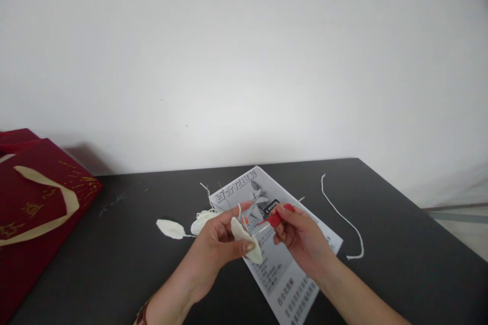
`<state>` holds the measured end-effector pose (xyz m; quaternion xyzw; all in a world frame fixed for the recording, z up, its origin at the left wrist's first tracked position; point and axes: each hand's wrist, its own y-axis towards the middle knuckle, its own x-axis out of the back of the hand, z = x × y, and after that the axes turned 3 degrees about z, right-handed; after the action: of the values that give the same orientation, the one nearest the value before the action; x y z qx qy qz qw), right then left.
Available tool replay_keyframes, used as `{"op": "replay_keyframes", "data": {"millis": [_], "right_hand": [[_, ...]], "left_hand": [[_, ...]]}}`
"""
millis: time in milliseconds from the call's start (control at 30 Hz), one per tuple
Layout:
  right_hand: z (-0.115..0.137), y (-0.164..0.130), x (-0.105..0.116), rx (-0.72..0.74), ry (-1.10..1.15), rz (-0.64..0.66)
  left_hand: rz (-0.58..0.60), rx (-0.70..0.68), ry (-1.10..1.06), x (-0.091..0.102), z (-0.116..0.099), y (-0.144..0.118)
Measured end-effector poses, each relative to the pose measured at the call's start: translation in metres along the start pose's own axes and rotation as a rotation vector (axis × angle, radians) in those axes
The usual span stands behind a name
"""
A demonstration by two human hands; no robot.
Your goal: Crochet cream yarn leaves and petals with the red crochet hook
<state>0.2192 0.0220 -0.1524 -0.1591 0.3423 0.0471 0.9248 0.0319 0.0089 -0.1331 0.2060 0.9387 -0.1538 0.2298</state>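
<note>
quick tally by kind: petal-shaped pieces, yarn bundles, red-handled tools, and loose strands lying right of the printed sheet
Petal-shaped pieces: 2 (flat piece on the table, held piece in the left hand)
Yarn bundle: 1
Red-handled tool: 1, in the right hand
Loose strand: 1
Total: 5

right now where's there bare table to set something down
Bare tabletop lies right of the loose strand, and between the red bag and the leaf-shaped piece beside the yarn. Crowded centre: left hand with another piece, right hand with a red tool, printed sheet beneath.
</note>
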Motion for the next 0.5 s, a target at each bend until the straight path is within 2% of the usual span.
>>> {"op": "replay_keyframes", "data": {"millis": [500], "right_hand": [[0.0022, -0.0014, 0.0011, 0.028, -0.015, -0.007]], "left_hand": [[0.106, -0.027, 0.026, 0.0031, -0.0078, -0.0064]]}}
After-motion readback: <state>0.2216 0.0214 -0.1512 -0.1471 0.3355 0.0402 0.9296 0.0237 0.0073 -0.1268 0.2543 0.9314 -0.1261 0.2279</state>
